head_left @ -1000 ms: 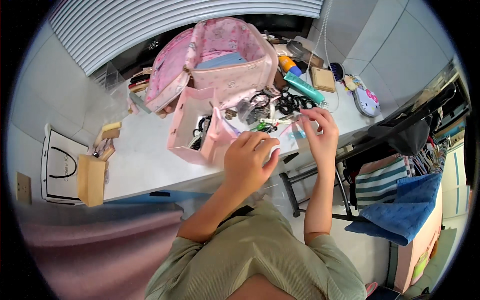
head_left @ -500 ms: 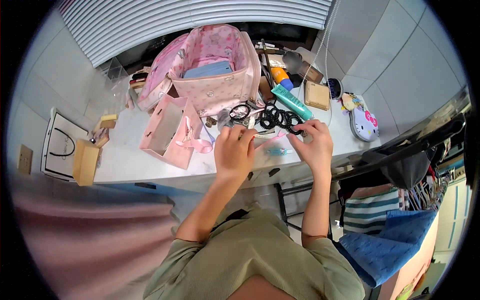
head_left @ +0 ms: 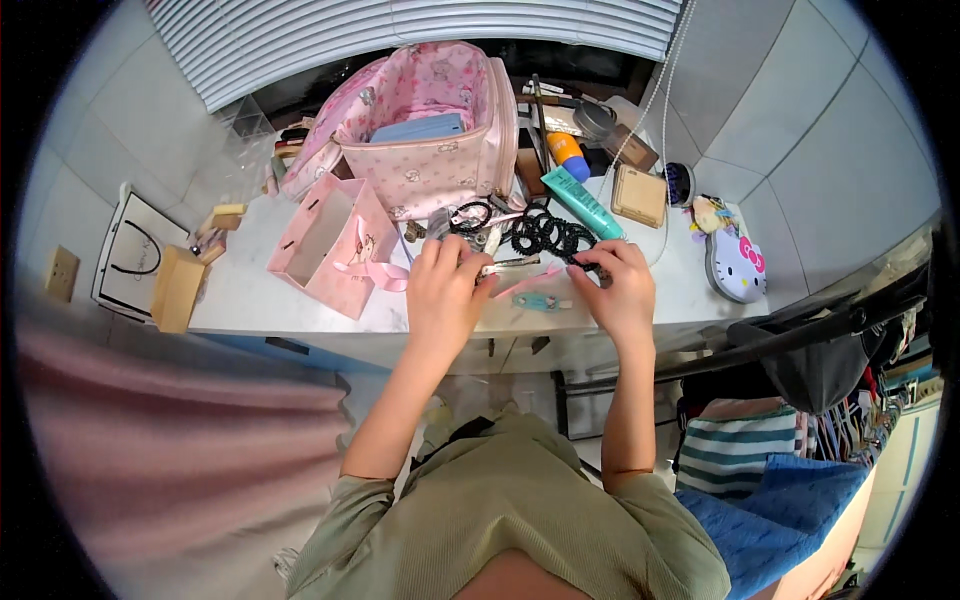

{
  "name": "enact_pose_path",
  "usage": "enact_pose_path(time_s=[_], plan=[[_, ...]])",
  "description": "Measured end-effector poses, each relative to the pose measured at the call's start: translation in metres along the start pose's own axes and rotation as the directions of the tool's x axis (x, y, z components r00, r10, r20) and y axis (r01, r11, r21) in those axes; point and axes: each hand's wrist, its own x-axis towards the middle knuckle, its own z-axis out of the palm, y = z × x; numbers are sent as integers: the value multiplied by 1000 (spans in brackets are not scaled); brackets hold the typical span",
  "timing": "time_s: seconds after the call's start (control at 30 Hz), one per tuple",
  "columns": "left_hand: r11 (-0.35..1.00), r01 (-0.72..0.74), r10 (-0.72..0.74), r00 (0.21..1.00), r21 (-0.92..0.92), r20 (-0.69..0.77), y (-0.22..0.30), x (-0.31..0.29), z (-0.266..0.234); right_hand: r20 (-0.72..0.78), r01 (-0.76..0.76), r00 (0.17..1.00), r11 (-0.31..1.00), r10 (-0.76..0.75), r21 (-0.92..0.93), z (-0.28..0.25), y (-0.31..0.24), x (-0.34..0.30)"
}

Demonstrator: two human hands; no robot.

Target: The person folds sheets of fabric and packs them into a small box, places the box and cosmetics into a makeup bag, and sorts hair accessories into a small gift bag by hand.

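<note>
My left hand is closed, with thumb and forefinger at one end of a slim silver hair clip. My right hand pinches at the near edge of a cluster of black spiral hair ties; its fingers partly cover the nearest one. Between the hands, a teal hair clip lies close to the counter's front edge. A thin pink strip runs just above it. Another black hair tie rests beyond my left fingers, among small accessories.
An open pink bag stands at the back, a pink paper gift bag left of it. To the right are a teal tube, a tan compact and a cat-shaped case. Beaded blind cords hang there. A clothes rack stands right.
The whole view has shifted slightly. My left hand has drawn a little left, uncovering more of the silver hair clip. My right hand stays by the black hair ties.
</note>
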Motion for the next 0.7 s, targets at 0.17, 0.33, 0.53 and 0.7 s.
enact_pose_path(time_s=[0.17, 0.33, 0.53, 0.7], plan=[[1000, 3, -3, 999, -18, -47, 2, 2, -7, -100, 81, 992, 997, -79, 18, -2, -5, 3], [999, -12, 7, 987, -30, -163, 9, 3, -20, -112, 91, 991, 984, -74, 151, -3, -16, 7], [999, -43, 34, 957, -22, -287, 15, 3, -48, -52, 90, 996, 943, -77, 321, 0, -37, 11], [997, -24, -3, 944, -78, -329, 9, 8, -81, 80, 57, 991, 879, -107, 473, 11, -70, 20]])
